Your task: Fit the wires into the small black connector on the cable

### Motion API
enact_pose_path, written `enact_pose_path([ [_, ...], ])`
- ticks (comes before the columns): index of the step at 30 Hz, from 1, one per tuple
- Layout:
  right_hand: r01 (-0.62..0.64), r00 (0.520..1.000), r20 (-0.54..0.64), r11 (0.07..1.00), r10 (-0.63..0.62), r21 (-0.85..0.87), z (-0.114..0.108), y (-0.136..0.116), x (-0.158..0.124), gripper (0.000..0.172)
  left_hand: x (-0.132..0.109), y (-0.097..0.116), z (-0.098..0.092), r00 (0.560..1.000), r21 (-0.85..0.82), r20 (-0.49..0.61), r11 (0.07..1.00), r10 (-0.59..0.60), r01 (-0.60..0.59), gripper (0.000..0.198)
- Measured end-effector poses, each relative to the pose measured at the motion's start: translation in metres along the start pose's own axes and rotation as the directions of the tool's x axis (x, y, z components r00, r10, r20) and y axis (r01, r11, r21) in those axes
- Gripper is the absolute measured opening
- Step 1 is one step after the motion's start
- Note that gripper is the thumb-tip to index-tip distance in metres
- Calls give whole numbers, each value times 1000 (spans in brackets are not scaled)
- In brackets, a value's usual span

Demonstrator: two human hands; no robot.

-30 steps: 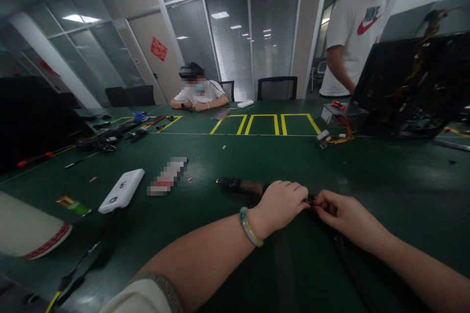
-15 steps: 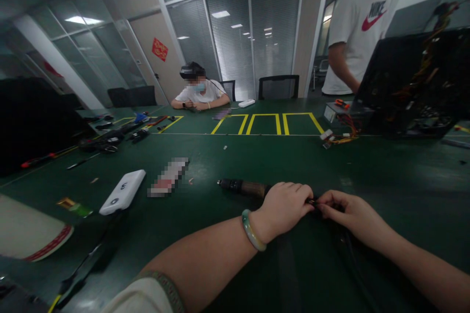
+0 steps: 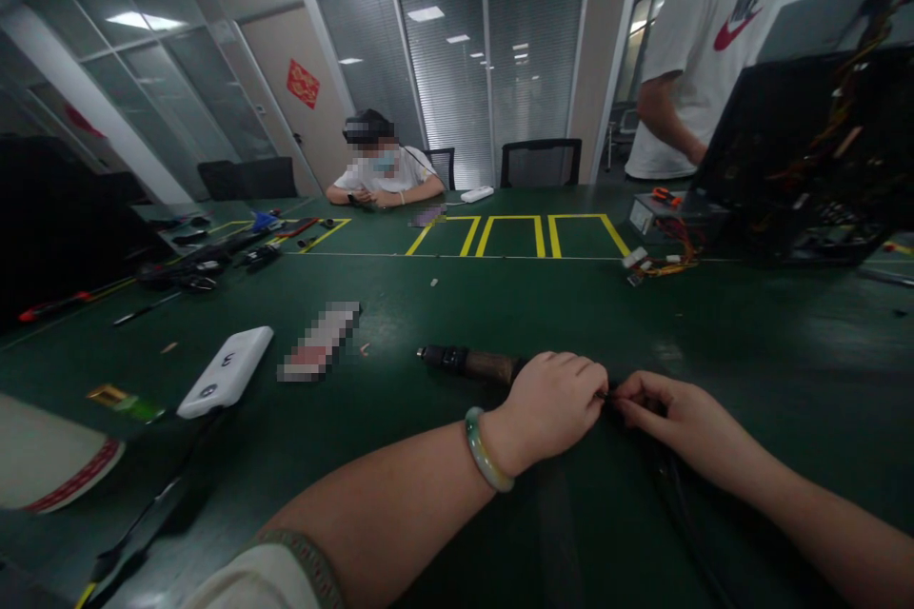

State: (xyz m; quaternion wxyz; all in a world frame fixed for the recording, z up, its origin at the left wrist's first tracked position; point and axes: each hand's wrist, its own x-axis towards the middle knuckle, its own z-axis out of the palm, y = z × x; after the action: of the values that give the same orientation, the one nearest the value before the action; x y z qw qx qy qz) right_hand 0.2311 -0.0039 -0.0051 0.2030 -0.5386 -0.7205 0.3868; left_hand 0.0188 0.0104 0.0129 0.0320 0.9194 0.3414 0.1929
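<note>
My left hand (image 3: 549, 414), with a pale green bangle (image 3: 484, 449) on its wrist, and my right hand (image 3: 664, 414) meet fingertip to fingertip over the green table mat. Between them, a small black cable end (image 3: 606, 394) is pinched by both hands, though the fingers hide most of it. A dark cable (image 3: 678, 504) runs from under my right hand toward me. Just beyond my left hand lies a tool with a brown grip and black tip (image 3: 464, 362), its rear end hidden behind that hand.
A white power bank (image 3: 225, 371) and a pixelated object (image 3: 319, 341) lie to my left. Far right stands an open computer case (image 3: 806, 152) with loose wires. One person sits across the table (image 3: 382, 169); another stands at right (image 3: 704, 67). Yellow tape outlines (image 3: 510, 236) mark the mat.
The whole scene has shifted slightly in view as my head moved. My hands stay together on the black cable end, and the standing person has shifted a little.
</note>
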Motion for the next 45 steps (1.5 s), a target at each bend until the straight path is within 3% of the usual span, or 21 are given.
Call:
enact_pose_path([
  [10,33,999,-29,999,-33,-7,3,4,1,18,-1,-1,5,996,25,-90,1000,2,0,16],
  [32,61,997,-55,995,-57,74,1,-2,0,17,1,-2,9,999,-39,-44,999,-10,8,2],
  [45,60,997,-46,994,-56,86,1,1,1,16,0,-1,11,994,-62,-91,996,-67,62,9],
])
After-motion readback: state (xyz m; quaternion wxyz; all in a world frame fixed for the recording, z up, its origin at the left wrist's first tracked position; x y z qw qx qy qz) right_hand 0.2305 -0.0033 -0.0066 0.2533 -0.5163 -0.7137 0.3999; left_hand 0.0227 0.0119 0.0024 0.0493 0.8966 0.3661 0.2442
